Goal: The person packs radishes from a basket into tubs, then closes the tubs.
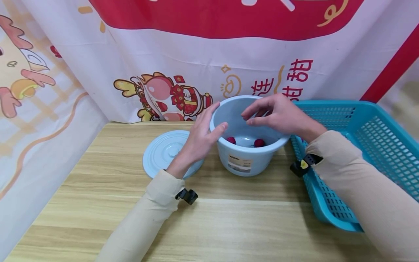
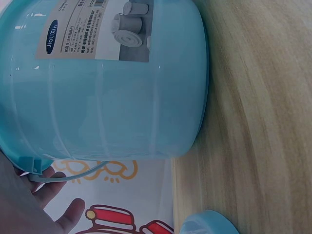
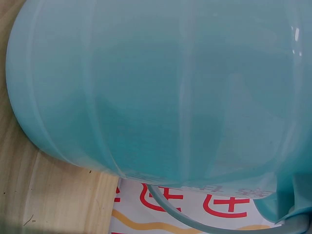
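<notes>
A light blue plastic bucket stands upright on the wooden table, a printed label on its near side. Inside lie two dark red round fruits, one showing a thin dark stem. My left hand rests along the bucket's left rim, thumb over the edge. Its fingers spread loosely beside the bucket's thin handle in the left wrist view. Over the bucket's opening hovers my right hand, fingers loosely bent with nothing between them. The right wrist view shows mostly the bucket's outer wall.
A matching round lid lies flat left of the bucket, partly behind my left forearm. On the right stands a teal mesh basket, its floor mostly hidden by my right arm. A printed cloth hangs behind the table.
</notes>
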Demonstrator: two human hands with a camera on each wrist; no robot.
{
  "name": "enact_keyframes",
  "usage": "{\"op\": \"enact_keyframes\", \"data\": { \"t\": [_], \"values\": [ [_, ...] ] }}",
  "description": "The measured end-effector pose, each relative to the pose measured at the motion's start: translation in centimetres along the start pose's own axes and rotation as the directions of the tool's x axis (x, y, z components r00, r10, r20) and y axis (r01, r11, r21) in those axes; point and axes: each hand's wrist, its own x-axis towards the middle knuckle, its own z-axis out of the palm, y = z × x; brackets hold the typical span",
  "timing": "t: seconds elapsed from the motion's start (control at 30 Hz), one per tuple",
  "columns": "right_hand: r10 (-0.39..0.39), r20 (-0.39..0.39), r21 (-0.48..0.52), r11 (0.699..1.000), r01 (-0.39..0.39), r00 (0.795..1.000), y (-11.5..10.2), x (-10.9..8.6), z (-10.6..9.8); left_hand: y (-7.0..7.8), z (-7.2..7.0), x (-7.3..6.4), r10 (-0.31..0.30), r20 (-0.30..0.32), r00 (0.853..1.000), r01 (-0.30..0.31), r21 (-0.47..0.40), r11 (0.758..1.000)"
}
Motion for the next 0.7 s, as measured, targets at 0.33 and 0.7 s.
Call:
{"op": "enact_keyframes", "data": {
  "t": [0.33, 0.7],
  "values": [
    [0.018, 0.007, 0.022, 1.000, -0.019, 1.000, -0.2, -0.1, -0.1, -0.1, 0.0, -0.1, -0.006, 0.000, 1.000, 0.006, 0.001, 1.000],
    [0.048, -0.027, 0.107, 0.993, -0.045, 0.998, -0.5, -1.6, -3.1, 0.0, 0.1, 0.0, -0.001, -0.008, 1.000, 0.001, -0.001, 1.000]
  ]
}}
